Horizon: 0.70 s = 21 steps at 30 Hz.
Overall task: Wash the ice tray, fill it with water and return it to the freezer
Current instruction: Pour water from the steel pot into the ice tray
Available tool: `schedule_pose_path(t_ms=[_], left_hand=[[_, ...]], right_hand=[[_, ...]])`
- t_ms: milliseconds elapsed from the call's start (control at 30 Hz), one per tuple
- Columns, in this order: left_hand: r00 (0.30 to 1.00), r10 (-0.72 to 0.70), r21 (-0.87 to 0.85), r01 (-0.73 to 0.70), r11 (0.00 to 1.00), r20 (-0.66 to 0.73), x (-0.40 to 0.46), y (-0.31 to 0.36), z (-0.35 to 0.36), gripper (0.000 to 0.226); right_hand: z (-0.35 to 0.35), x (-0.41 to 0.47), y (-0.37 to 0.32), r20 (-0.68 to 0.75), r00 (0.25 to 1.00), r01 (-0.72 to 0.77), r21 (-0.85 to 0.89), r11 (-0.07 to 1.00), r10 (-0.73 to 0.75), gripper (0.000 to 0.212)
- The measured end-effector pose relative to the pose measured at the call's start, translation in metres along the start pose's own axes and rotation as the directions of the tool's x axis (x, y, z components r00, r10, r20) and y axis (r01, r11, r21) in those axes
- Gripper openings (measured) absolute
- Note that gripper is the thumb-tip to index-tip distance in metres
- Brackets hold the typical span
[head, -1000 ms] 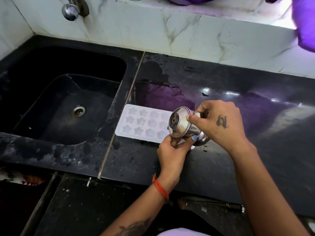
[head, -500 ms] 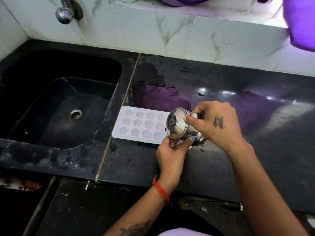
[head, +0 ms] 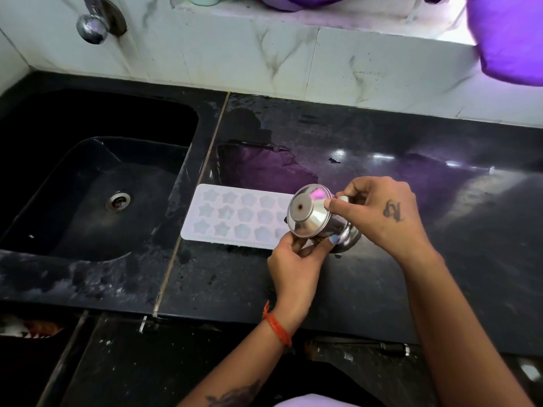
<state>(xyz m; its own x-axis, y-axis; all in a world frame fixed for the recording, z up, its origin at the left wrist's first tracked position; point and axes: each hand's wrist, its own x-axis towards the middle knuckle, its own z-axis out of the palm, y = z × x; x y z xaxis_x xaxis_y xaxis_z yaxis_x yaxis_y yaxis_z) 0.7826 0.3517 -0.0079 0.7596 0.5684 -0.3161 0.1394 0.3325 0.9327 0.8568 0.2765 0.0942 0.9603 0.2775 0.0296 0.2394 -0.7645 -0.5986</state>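
Note:
A white ice tray (head: 235, 220) with star-shaped wells lies flat on the black counter (head: 440, 230), just right of the sink. Over its right end a small steel pot (head: 311, 215) is tipped on its side, its base facing left. My right hand (head: 382, 212) grips the pot from the right, thumb on its upper side. My left hand (head: 296, 259) supports the pot's lower rim from below with fingers pinched on it. The tray's right end is hidden behind the pot and hands. I cannot tell whether water sits in the wells.
A black sink (head: 97, 183) with a metal drain (head: 118, 201) lies to the left. A chrome tap (head: 92, 26) juts from the white marble wall above it. Purple cloth (head: 508, 39) hangs at the top right. Dark cabinet fronts run below the counter edge.
The pot has tipped a little further and its base now faces more to the left. Both hands stay on it over the tray's right end. The tray has not shifted.

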Motion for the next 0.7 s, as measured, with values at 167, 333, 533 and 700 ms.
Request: schedule_pose_path(t_ms=[167,333,533,700], left_hand=[[0.998,-0.035,-0.055,0.037,0.998,0.043,-0.004,-0.003,0.004,0.033],[0.994,-0.066,-0.162,0.079,0.984,0.085,-0.009,-0.002,0.01,0.028],[0.992,-0.083,-0.212,0.101,0.972,0.093,-0.01,-0.006,0.014,0.022],[0.993,-0.062,-0.235,0.084,0.968,0.101,-0.011,-0.007,0.015,0.022]], right_hand=[[-0.002,-0.004,-0.001,-0.017,0.999,0.04,-0.108,0.993,-0.042,0.02],[-0.002,-0.006,-0.003,-0.021,0.995,0.093,-0.191,0.977,-0.099,0.018],[-0.002,-0.008,-0.005,-0.02,0.99,0.128,-0.239,0.963,-0.136,0.018],[-0.003,-0.01,-0.004,-0.019,0.986,0.154,-0.233,0.96,-0.163,0.016]])
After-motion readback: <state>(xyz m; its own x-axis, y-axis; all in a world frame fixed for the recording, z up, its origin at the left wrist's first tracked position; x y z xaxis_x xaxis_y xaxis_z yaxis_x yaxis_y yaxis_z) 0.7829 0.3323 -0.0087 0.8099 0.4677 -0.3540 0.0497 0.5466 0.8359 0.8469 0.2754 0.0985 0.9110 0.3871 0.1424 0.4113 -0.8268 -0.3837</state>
